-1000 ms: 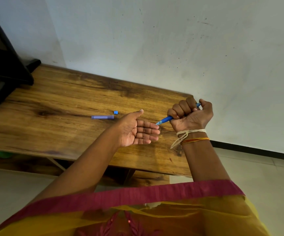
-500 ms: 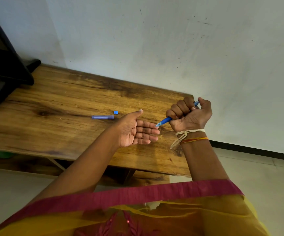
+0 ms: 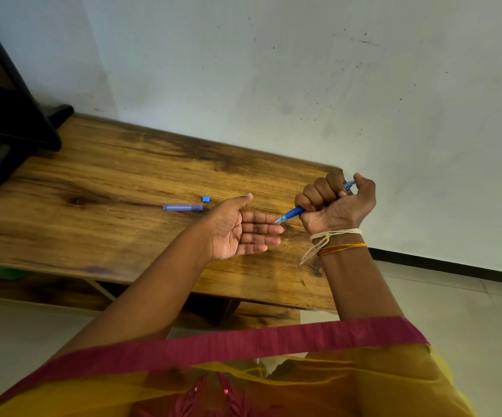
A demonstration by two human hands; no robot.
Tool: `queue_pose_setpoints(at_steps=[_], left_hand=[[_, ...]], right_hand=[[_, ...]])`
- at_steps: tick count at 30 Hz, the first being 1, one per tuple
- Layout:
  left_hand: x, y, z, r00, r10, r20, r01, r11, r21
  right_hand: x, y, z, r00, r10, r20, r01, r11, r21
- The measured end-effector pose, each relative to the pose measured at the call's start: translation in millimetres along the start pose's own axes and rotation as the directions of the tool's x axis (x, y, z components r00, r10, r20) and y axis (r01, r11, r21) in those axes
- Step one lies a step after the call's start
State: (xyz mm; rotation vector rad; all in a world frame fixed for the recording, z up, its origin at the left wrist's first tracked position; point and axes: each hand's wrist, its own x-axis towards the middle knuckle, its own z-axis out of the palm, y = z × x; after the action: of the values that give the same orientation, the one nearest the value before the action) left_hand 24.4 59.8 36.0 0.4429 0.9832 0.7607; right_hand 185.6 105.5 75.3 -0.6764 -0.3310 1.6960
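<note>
Head view showed my right hand (image 3: 335, 206) clenched round a blue plastic pen (image 3: 295, 211). Its fingers (image 3: 319, 191) were wrapped over the barrel in a fist, the tip pointing down and left and the back end poking out by my thumb. My left hand (image 3: 234, 230) was held palm up above the brown wooden table (image 3: 108, 182), fingers (image 3: 258, 228) straight and relaxed, grasping nothing. The pen's tip sat at the end of my left forefinger; I could not tell whether it touched.

On the table beyond my left thumb lay a pale violet see-through plastic tube (image 3: 182, 207). Just beside its right end was a small blue square plastic piece (image 3: 206, 199). Both were apart from my hands. A black stand (image 3: 9, 130) stood at the table's far left end.

I judged the step to be trying the pen's tip against my open left hand, with the loose parts not yet refitted. The next move would call for a lighter, pinching hold near the tip in place of the fist, or for my left hand to reach for the tube.
</note>
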Motion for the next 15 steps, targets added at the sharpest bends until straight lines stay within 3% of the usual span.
queue_pose_setpoints(at_steps=[5,15], left_hand=[[-2.4,0.8,-0.4,0.999,-0.008,0.033,0.008,1.000,-0.013],[-3.8,2.6,-0.7,0.999,-0.013,0.030,0.014,1.000,-0.023]], right_hand=[[-0.1,1.6,-1.2,0.996,-0.043,-0.074,0.044,0.999,0.012],[1.8,3.0,-1.5,0.996,-0.037,-0.077,0.040,0.999,0.035]])
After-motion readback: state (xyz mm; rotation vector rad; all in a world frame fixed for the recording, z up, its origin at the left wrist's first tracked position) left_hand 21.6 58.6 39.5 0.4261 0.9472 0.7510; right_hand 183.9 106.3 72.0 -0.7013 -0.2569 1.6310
